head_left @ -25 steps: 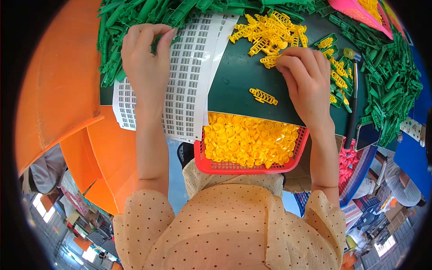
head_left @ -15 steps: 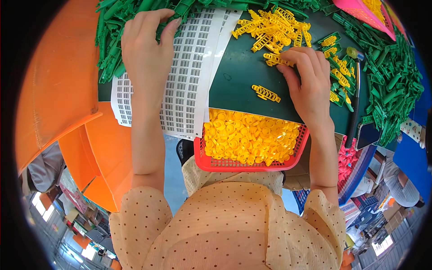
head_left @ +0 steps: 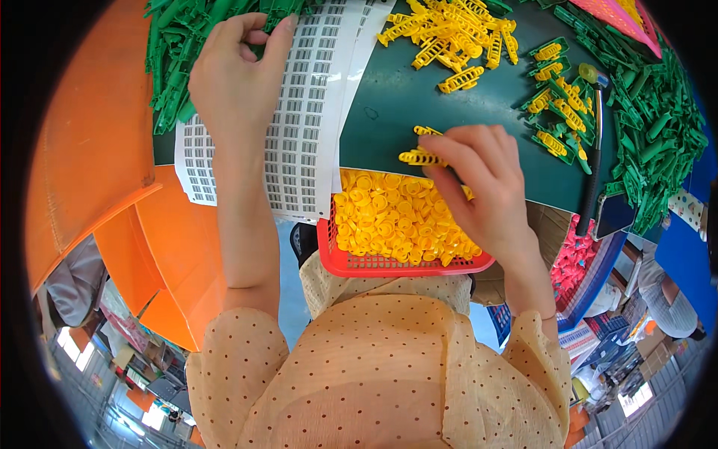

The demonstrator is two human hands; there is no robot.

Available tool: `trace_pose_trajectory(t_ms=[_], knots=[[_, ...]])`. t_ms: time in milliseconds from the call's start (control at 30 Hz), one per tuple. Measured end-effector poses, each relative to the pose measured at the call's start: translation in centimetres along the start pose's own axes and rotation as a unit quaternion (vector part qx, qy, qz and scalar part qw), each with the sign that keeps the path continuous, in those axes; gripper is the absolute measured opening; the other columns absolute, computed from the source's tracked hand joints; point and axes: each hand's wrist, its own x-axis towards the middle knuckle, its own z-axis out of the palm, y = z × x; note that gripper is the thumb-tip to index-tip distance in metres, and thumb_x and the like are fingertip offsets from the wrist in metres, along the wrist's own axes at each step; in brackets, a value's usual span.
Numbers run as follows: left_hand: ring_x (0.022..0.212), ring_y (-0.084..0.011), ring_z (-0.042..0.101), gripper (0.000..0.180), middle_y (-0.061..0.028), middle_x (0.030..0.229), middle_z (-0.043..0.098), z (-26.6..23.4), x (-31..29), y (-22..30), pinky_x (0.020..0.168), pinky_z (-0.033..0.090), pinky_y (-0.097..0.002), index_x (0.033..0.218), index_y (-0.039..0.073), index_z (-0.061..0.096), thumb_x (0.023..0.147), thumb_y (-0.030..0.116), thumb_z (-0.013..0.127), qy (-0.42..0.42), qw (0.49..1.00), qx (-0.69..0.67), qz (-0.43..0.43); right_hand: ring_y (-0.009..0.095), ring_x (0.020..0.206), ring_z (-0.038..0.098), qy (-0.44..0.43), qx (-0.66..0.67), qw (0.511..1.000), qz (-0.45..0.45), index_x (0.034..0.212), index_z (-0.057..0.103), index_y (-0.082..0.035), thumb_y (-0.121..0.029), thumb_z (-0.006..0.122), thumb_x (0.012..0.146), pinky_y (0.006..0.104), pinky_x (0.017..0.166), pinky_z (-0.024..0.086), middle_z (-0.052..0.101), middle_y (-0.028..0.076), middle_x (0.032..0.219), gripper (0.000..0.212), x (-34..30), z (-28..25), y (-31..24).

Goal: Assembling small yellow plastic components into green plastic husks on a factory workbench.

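Between the thumb and fingers of my right hand point(head_left: 482, 176) is a slotted yellow plastic piece point(head_left: 420, 158), held above the table's near edge. A second yellow slotted piece point(head_left: 427, 131) shows just beyond it, partly covered by my fingers. My left hand point(head_left: 238, 75) is at the edge of a pile of long green plastic parts point(head_left: 173, 67). Its fingers are bent and its thumb stands apart, with green showing in the gap and no part plainly gripped. Beneath that forearm lie white sheets of small printed labels point(head_left: 303, 112).
A heap of yellow pieces point(head_left: 460, 30) lies at the back. Green parts with yellow pieces in them point(head_left: 553, 142) sit right, beside a hammer point(head_left: 594, 150) and another green pile point(head_left: 654, 142). A red basket point(head_left: 359, 267) of round yellow parts is at the table edge.
My right hand has moved nearer and left, carrying a yellow piece from beside the heap to the single piece. My left hand's fingers have curled, and the thumb has drawn apart from them.
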Motion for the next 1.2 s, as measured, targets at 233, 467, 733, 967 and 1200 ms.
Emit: trace_pose_trajectory(t_ms=[233, 467, 733, 967, 1200], knots=[[0.062, -0.0116, 0.054, 0.021, -0.0013, 0.076, 0.065, -3.2, -1.8, -0.1, 0.059, 0.045, -0.0274, 0.087, 0.006, 0.07, 0.078, 0.021, 0.081, 0.036, 0.999, -0.008, 0.016, 0.024, 0.089, 0.058, 0.037, -0.079, 0.996, 0.018, 0.107, 0.069, -0.008, 0.001, 0.077, 0.074, 0.036, 0.077, 0.041, 0.065, 0.006, 0.098, 0.035, -0.5, 0.3, 0.4], [0.08, -0.0254, 0.06, 0.026, -0.008, 0.087, 0.063, -2.4, -5.8, 4.7, 0.069, 0.047, -0.0328, 0.095, 0.004, 0.068, 0.073, 0.008, 0.081, -0.259, 0.919, -0.086, 0.284, 0.019, 0.083, 0.062, 0.133, 0.058, 0.981, 0.126, 0.116, 0.066, -0.005, 0.006, 0.076, 0.077, 0.0299, 0.079, 0.046, 0.065, 0.006, 0.094, 0.042, -1.2, -1.3, 1.1], [0.082, -0.0219, 0.062, 0.039, -0.0071, 0.095, 0.066, -2.1, -6.8, 6.0, 0.071, 0.049, -0.0321, 0.108, 0.005, 0.069, 0.073, 0.009, 0.084, -0.266, 0.924, -0.192, 0.195, 0.017, 0.102, 0.065, 0.172, 0.396, 0.883, 0.184, 0.11, 0.062, 0.004, 0.007, 0.071, 0.088, 0.029, 0.089, 0.053, 0.066, 0.01, 0.108, 0.024, -2.0, -1.0, 0.0], [0.087, -0.0161, 0.063, 0.034, -0.0089, 0.099, 0.068, -2.4, -8.3, 7.3, 0.078, 0.052, -0.0273, 0.113, -0.003, 0.065, 0.083, 0.003, 0.079, -0.278, 0.863, -0.422, 0.009, 0.019, 0.101, 0.064, 0.124, 0.45, 0.874, 0.132, 0.106, 0.062, 0.003, 0.011, 0.07, 0.084, 0.03, 0.087, 0.052, 0.066, 0.012, 0.108, 0.025, -2.0, 0.0, -0.3], [0.091, -0.0204, 0.065, 0.024, -0.0137, 0.103, 0.067, -2.3, -8.9, 6.2, 0.082, 0.052, -0.0303, 0.108, -0.005, 0.065, 0.086, -0.003, 0.074, -0.3, 0.835, -0.46, 0.025, 0.019, 0.1, 0.063, 0.087, 0.408, 0.896, 0.153, 0.117, 0.064, 0.002, 0.008, 0.07, 0.084, 0.0296, 0.085, 0.05, 0.068, 0.01, 0.107, 0.034, -2.2, -0.1, -0.7]])
